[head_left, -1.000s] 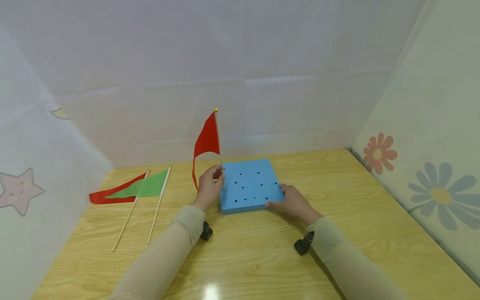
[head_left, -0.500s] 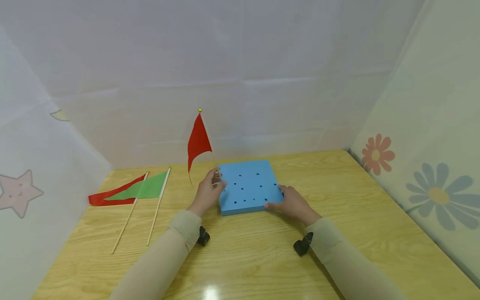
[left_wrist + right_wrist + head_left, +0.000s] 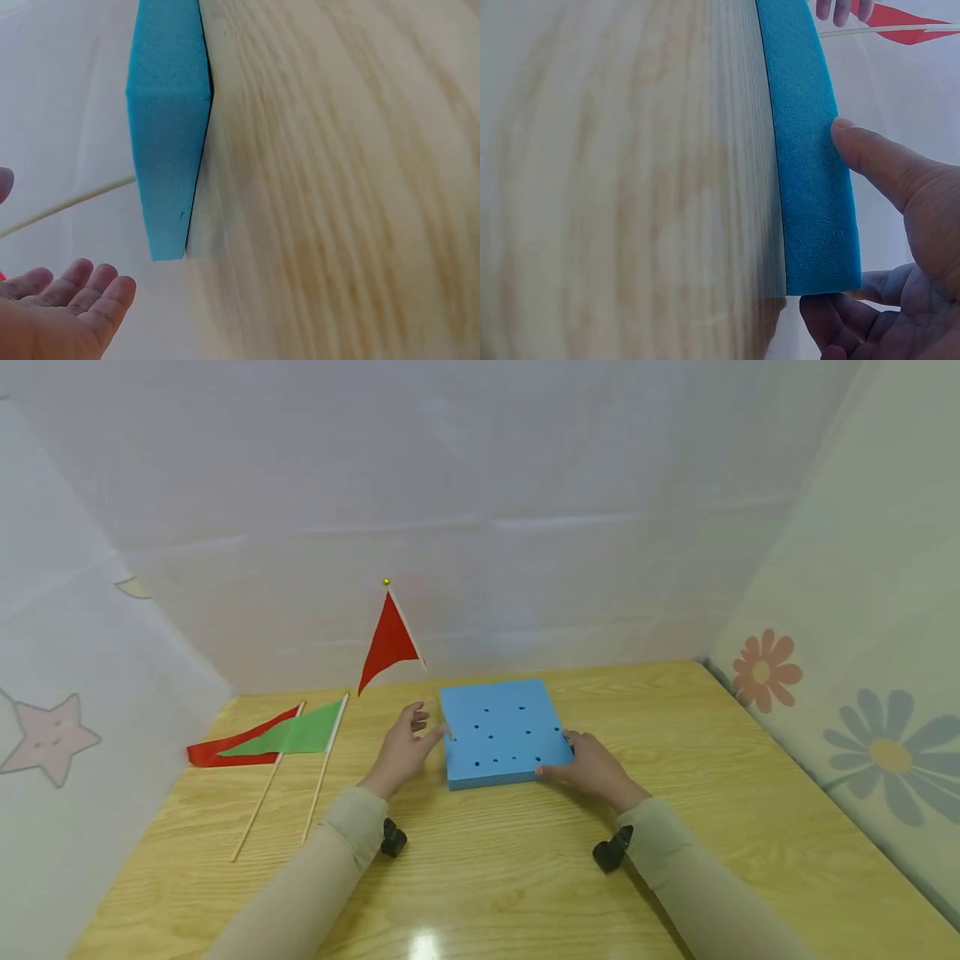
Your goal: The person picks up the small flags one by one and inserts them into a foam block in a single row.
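A red pennant flag (image 3: 391, 635) on a thin stick (image 3: 75, 202) stands in a hole near the left edge of a blue foam board (image 3: 502, 745), leaning to the left. Beside the stick, my left hand (image 3: 400, 750) has its fingers spread apart and holds nothing. In the left wrist view the stick runs free between thumb and fingers. My right hand (image 3: 592, 770) grips the board's front right corner, with the thumb (image 3: 870, 154) on the top edge and the fingers against the side. Several small dark holes dot the board's top.
To the left on the wooden table (image 3: 495, 877) lie a green pennant flag (image 3: 303, 731) and a second red pennant flag (image 3: 225, 753), overlapping, their sticks pointing toward the front. White cloth walls (image 3: 570, 527) with printed flowers and a star surround the table.
My left hand has let go of the flag's stick and drawn back to the left. The flag has tipped further left. My right hand stays on the board.
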The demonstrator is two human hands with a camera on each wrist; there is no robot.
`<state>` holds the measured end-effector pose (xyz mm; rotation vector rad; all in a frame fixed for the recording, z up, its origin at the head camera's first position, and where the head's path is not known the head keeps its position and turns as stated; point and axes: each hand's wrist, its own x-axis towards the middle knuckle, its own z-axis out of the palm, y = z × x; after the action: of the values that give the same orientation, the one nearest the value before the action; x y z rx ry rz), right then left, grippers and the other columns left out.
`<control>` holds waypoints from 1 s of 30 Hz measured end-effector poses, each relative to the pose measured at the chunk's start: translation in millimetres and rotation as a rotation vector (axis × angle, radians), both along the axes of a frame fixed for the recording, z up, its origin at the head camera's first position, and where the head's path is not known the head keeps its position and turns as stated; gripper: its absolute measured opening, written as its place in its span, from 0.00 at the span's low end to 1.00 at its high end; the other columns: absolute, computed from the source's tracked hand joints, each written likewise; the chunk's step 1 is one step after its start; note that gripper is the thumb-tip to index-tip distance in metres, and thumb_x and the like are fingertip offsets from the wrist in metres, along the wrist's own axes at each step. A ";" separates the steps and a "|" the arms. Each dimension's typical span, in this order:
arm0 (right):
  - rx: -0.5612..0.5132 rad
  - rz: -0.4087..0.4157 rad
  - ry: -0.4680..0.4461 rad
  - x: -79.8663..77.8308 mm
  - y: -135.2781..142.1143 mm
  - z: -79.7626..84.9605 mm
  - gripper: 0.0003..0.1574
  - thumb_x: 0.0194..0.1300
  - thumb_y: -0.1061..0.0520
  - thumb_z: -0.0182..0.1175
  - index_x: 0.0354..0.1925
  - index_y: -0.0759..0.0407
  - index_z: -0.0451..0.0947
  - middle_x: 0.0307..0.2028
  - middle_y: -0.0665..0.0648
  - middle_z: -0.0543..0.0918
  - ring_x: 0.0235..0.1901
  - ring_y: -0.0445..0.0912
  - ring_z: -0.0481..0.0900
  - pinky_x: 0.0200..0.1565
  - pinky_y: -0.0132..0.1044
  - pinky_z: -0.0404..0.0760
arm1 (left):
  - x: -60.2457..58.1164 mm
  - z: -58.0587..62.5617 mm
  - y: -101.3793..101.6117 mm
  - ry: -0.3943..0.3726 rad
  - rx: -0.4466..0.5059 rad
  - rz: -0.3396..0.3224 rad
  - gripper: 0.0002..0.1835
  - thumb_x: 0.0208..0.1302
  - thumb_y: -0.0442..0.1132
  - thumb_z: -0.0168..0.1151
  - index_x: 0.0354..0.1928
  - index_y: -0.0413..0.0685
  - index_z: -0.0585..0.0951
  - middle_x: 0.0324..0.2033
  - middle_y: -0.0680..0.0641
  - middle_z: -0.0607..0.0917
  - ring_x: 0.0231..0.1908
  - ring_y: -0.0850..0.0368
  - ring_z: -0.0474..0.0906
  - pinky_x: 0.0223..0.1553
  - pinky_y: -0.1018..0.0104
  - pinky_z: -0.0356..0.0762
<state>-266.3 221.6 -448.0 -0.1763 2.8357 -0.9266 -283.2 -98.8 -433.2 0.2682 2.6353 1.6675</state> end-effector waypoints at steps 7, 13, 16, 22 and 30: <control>-0.005 0.011 0.002 0.1 0.4 -1.6 0.64 0.65 0.39 0.72 0.76 0.78 0.53 0.71 0.80 0.62 0.71 0.71 0.62 0.67 0.63 0.66 | 11.2 7.6 -16.1 -0.010 0.055 0.008 0.38 0.76 0.46 0.63 0.79 0.41 0.58 0.71 0.35 0.68 0.71 0.39 0.65 0.68 0.43 0.66; -0.007 0.018 0.006 1.1 -0.4 2.8 0.64 0.65 0.39 0.72 0.75 0.79 0.53 0.70 0.80 0.62 0.70 0.71 0.62 0.66 0.63 0.67 | 20.8 15.0 -33.0 -0.028 0.091 0.021 0.35 0.77 0.43 0.61 0.78 0.40 0.60 0.69 0.35 0.70 0.69 0.38 0.67 0.67 0.42 0.68; -0.003 0.024 0.008 1.1 -0.6 3.9 0.63 0.65 0.39 0.72 0.75 0.79 0.53 0.70 0.81 0.63 0.70 0.72 0.62 0.66 0.63 0.67 | 25.8 16.6 -43.0 -0.048 0.154 0.047 0.34 0.76 0.42 0.61 0.76 0.39 0.61 0.68 0.35 0.71 0.68 0.39 0.68 0.66 0.42 0.68; 0.001 0.027 0.008 -0.3 -0.5 1.8 0.63 0.66 0.39 0.71 0.75 0.79 0.52 0.70 0.80 0.63 0.70 0.71 0.62 0.67 0.63 0.67 | 35.1 19.0 -61.1 -0.059 0.211 0.092 0.32 0.75 0.40 0.63 0.73 0.37 0.64 0.65 0.35 0.71 0.65 0.41 0.70 0.66 0.46 0.69; 0.008 0.026 0.008 -2.8 0.7 0.6 0.64 0.66 0.38 0.71 0.75 0.79 0.52 0.70 0.81 0.62 0.70 0.72 0.62 0.67 0.63 0.66 | 47.6 25.9 -88.9 -0.089 0.178 0.144 0.33 0.77 0.40 0.61 0.75 0.37 0.61 0.66 0.34 0.70 0.65 0.42 0.69 0.65 0.50 0.70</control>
<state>-269.1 222.3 -447.4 -0.2156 2.8368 -0.9117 -235.5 -187.7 -407.3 0.0041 2.4995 1.9123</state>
